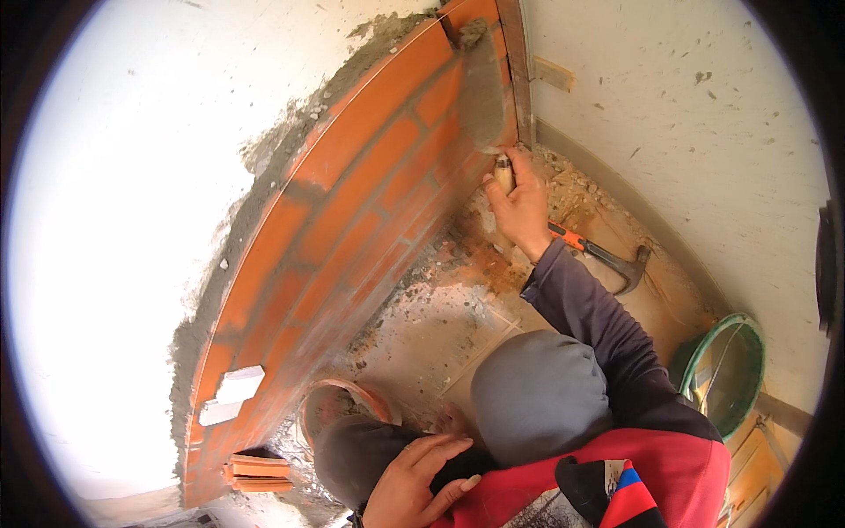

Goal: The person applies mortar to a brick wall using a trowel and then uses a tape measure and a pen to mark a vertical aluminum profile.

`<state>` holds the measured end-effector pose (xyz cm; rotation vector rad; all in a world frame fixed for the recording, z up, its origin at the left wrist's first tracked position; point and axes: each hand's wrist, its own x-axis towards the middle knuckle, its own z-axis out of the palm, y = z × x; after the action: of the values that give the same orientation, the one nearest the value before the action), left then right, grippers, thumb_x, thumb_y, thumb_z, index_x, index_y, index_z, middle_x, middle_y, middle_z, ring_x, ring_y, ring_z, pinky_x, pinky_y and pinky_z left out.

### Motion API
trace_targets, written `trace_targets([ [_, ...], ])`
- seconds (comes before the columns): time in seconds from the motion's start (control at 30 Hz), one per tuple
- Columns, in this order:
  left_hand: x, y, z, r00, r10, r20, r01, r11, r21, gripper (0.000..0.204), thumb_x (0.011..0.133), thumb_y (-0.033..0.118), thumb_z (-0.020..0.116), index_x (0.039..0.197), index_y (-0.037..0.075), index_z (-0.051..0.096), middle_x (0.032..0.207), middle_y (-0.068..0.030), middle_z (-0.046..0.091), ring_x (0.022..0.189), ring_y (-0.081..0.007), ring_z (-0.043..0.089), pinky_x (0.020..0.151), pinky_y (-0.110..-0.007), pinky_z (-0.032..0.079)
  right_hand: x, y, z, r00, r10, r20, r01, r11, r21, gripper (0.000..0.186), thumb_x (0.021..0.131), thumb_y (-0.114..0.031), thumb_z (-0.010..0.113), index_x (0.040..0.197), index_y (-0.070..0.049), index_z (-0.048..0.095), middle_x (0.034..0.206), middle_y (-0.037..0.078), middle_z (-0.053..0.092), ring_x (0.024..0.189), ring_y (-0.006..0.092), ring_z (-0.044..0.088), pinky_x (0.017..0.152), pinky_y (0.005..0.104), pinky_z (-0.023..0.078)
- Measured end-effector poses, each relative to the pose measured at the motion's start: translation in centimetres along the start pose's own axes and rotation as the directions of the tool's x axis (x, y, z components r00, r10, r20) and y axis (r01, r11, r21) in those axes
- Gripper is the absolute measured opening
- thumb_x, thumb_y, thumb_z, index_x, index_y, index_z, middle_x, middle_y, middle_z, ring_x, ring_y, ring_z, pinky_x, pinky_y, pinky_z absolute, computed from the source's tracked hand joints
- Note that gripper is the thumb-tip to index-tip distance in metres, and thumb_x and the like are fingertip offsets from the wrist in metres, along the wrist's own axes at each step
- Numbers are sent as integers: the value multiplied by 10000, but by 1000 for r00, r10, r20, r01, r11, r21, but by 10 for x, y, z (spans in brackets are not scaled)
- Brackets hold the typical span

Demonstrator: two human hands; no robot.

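My right hand (521,209) is closed round the wooden handle of a trowel (482,101). Its grey blade lies along the upper end of an orange brick wall (352,198), beside an upright wooden post (518,70). A lump of mortar (473,33) shows at the blade's tip. With fingers spread, my left hand (414,486) rests on my dark-trousered leg and holds nothing. Near that leg stands a bucket (380,400) with grey mortar in it, partly hidden by my knee.
A claw hammer (607,257) with an orange and black handle lies on the dusty floor. Against the right wall stands a green bucket (748,370). Several loose bricks (260,473) are stacked at lower left. White pieces (232,394) sit against the brickwork, and a thin line (304,167) follows its edge.
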<state>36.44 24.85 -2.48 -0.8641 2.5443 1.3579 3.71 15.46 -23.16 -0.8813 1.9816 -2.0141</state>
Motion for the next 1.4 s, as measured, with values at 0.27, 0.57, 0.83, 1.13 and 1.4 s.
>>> trace_targets([
  [0.27, 12, -3, 3, 996, -85, -30, 83, 995, -55, 448, 895, 208, 727, 1274, -2, 611, 1265, -234, 617, 1177, -412, 592, 1022, -441, 458, 11, 4, 25, 976, -209, -65, 200, 973, -119, 364, 921, -97, 660, 1264, -40, 553, 995, 199, 647, 890, 393, 649, 766, 423, 515],
  [0.57, 17, -3, -1, 990, -134, 32, 135, 991, -20, 517, 897, 305, 725, 1292, -8, 611, 1295, -241, 607, 1211, -407, 580, 1046, -444, 445, 14, 1, 40, 971, -238, 24, 228, 893, -387, 462, 876, 5, 597, 1320, -14, 469, 1065, 249, 629, 885, 464, 638, 714, 531, 510],
  [0.83, 15, -2, -3, 987, -149, 66, 152, 988, -41, 550, 902, 322, 719, 1315, -18, 591, 1318, -258, 594, 1240, -421, 562, 1067, -462, 428, 18, 12, 32, 973, -215, 77, 226, 854, -469, 348, 891, -2, 489, 1234, -42, 443, 1118, 248, 569, 858, 501, 617, 730, 560, 508],
  [1.13, 17, -1, 2, 986, -138, 96, 136, 990, 27, 528, 879, 301, 760, 1303, 18, 621, 1287, -220, 619, 1224, -374, 584, 1054, -427, 451, -14, 22, 10, 980, -133, 151, 187, 880, -436, 415, 829, 37, 545, 1233, -24, 476, 1143, 246, 603, 919, 486, 614, 754, 544, 496],
  [1.4, 15, -2, 8, 991, -115, 67, 108, 989, 98, 513, 873, 265, 764, 1310, 38, 619, 1285, -223, 613, 1217, -391, 581, 1047, -439, 460, 3, -15, -3, 964, -253, 79, 265, 938, -225, 458, 811, 45, 587, 1255, -18, 491, 1016, 255, 626, 934, 485, 612, 762, 530, 492],
])
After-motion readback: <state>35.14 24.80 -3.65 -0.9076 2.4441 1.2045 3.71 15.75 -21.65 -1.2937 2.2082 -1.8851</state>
